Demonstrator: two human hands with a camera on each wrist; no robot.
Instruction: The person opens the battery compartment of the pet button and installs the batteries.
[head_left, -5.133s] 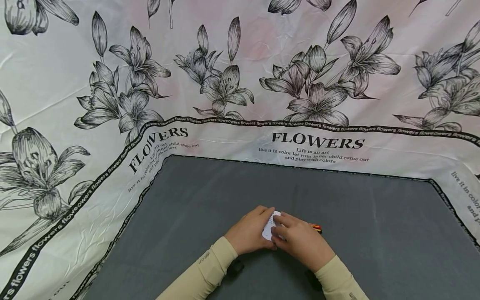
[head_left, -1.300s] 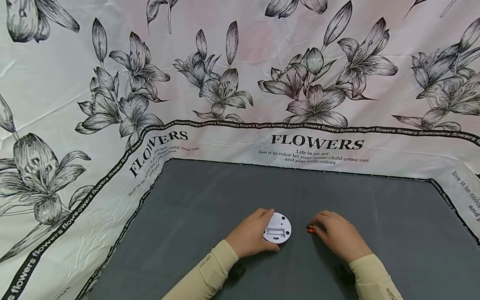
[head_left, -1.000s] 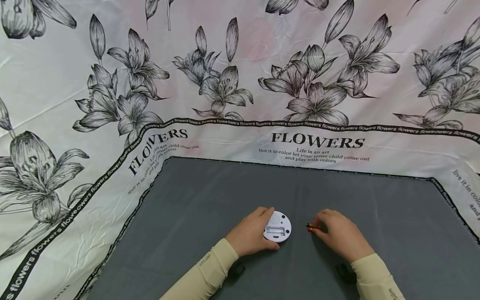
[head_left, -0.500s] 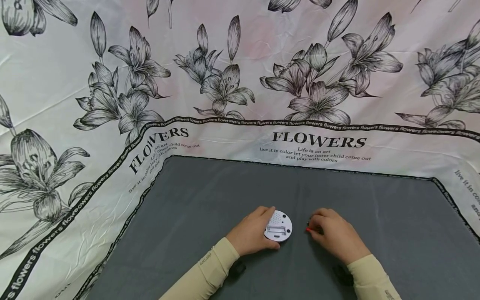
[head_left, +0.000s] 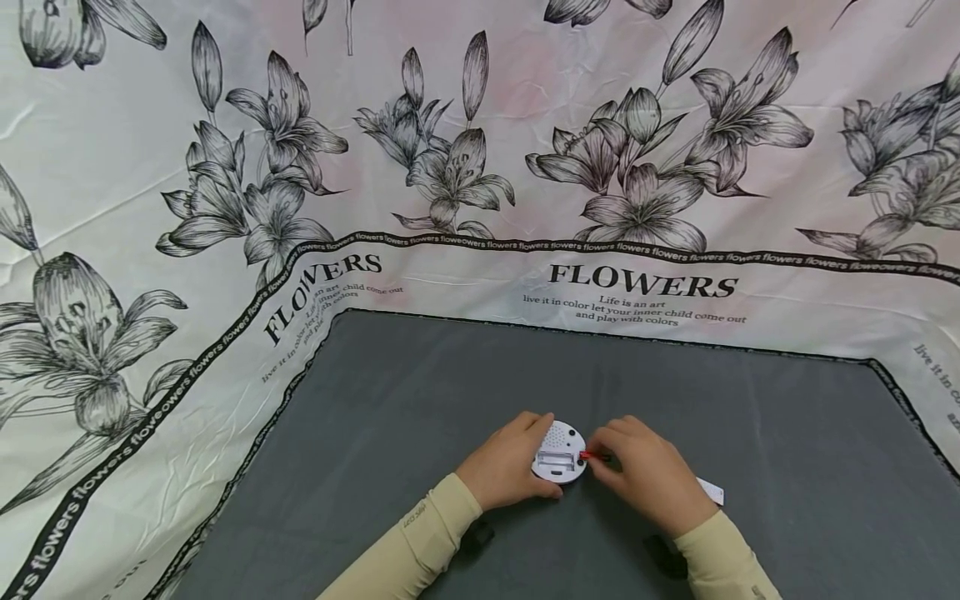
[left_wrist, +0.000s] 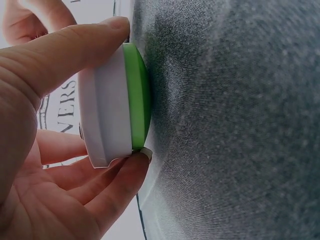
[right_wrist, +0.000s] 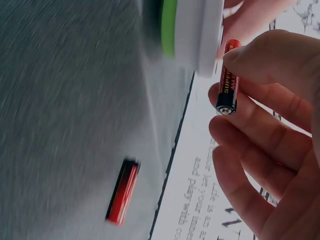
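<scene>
Head view: your left hand (head_left: pixel 504 463) clasps the white disc (head_left: pixel 561 437) from nine o'clock, slot (head_left: pixel 557 461) facing up; at its three o'clock your right hand (head_left: pixel 647 477) brings a battery (head_left: pixel 582 455); left wrist view: your thumb at twelve and fingers at six grip the disc; right wrist view: thumb and forefinger pinch the battery, another battery (right_wrist: pixel 123 192) lying toward seven; you seem to be loading cells, so the next move likely calls for aligning this one with the slot.
</scene>
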